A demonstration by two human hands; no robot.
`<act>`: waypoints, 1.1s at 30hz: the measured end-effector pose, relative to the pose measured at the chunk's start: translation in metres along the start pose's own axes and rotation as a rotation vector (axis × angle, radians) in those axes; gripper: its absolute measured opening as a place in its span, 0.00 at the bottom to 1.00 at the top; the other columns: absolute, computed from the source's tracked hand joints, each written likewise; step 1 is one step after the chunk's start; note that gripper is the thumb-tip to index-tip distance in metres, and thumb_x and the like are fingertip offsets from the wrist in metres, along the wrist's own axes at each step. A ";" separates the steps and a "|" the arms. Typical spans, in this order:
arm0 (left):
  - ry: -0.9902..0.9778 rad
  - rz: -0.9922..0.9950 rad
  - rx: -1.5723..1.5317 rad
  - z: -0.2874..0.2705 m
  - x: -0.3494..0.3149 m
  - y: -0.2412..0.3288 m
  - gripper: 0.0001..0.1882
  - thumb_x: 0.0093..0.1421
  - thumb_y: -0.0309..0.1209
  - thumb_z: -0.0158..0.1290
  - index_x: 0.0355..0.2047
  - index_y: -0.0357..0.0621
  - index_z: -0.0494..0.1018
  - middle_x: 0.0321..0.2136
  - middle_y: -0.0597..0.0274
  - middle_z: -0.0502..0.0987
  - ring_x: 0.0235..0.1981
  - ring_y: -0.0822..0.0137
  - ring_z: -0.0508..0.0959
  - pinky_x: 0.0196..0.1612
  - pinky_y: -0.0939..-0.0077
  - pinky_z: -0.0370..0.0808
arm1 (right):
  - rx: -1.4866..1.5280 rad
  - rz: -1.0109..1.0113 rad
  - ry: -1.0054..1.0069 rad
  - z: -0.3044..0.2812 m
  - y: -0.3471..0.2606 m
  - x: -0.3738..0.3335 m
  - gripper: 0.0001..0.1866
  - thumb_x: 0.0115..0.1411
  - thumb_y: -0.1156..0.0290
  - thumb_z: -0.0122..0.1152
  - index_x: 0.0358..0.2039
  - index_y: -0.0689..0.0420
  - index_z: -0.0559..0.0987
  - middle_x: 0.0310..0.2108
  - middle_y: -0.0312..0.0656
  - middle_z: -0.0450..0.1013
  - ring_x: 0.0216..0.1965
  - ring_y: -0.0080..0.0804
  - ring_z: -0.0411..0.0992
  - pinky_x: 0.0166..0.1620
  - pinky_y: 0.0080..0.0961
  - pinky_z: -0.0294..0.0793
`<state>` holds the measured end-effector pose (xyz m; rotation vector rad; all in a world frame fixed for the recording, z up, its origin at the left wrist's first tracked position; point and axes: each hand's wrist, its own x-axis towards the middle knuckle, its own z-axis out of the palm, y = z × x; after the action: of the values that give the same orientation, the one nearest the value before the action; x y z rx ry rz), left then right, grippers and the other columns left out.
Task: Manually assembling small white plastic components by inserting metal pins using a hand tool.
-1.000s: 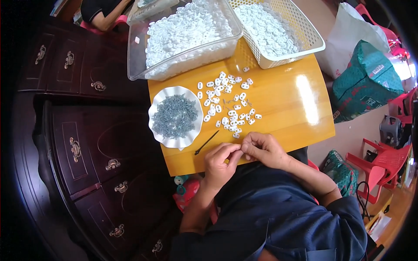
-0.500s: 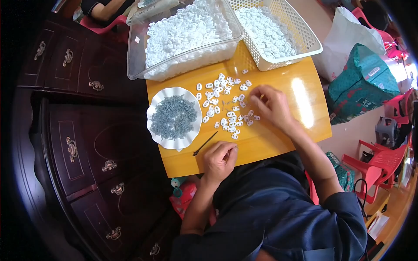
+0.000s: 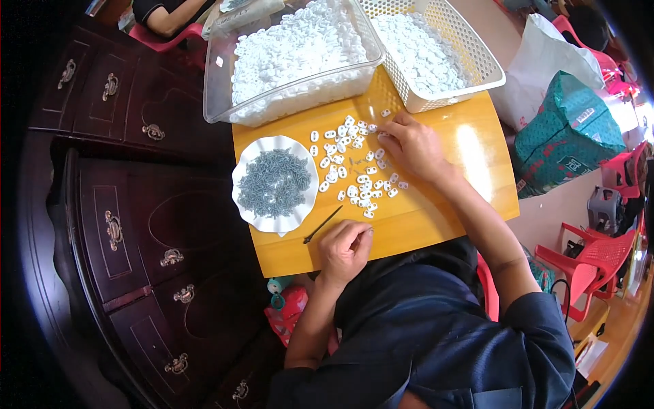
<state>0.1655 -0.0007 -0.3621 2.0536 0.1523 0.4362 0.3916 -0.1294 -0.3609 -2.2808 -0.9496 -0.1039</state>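
My right hand (image 3: 415, 144) reaches over the table with bent fingers. Its fingertips come down on the right side of a scatter of small white oval plastic pieces with two dark holes (image 3: 357, 185), covering some of them. Whatever lies under those fingertips is hidden. At the table's near edge rests my left hand (image 3: 346, 249), thumb pressed against curled fingers; anything inside it cannot be made out. Beside it lies a thin dark pointed tool (image 3: 323, 223). A scalloped white dish (image 3: 308, 202) to the left holds many small grey-blue slivers (image 3: 272, 180), and a few similar slivers lie among the white pieces.
A clear plastic bin (image 3: 221, 102) heaped with white pieces and a cream perforated basket (image 3: 470, 85) of white pieces stand at the far edge. Dark wooden drawers (image 3: 112, 232) flank the left. Green bags (image 3: 565, 136) and red chairs (image 3: 575, 262) are at right; another person's arm (image 3: 170, 17) shows far left.
My right hand has moved slightly left and away from me, from above the table down onto the white pieces at the upper right of the scatter. My left hand stays put.
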 end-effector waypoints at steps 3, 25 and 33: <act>-0.001 -0.003 0.004 -0.001 0.000 0.001 0.02 0.59 0.20 0.60 0.32 0.38 0.79 0.26 0.57 0.80 0.22 0.64 0.79 0.25 0.74 0.73 | 0.028 0.025 0.012 0.001 -0.001 0.000 0.07 0.59 0.69 0.66 0.37 0.54 0.82 0.35 0.44 0.77 0.34 0.49 0.78 0.38 0.43 0.79; -0.010 0.001 -0.016 0.000 -0.004 0.011 0.03 0.57 0.17 0.60 0.31 0.36 0.78 0.24 0.58 0.79 0.21 0.67 0.77 0.24 0.76 0.72 | 0.218 0.192 -0.098 -0.064 -0.002 -0.084 0.03 0.59 0.77 0.66 0.33 0.62 0.81 0.29 0.47 0.78 0.26 0.40 0.78 0.31 0.29 0.76; -0.049 -0.003 -0.035 0.010 -0.007 0.019 0.03 0.57 0.18 0.60 0.32 0.36 0.79 0.25 0.58 0.79 0.22 0.67 0.78 0.27 0.77 0.73 | 0.193 0.193 -0.037 -0.071 0.005 -0.086 0.04 0.60 0.74 0.63 0.33 0.60 0.80 0.32 0.50 0.78 0.34 0.53 0.78 0.37 0.41 0.77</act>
<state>0.1613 -0.0201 -0.3513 2.0280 0.1176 0.3841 0.3436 -0.2266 -0.3344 -2.1876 -0.7204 0.1088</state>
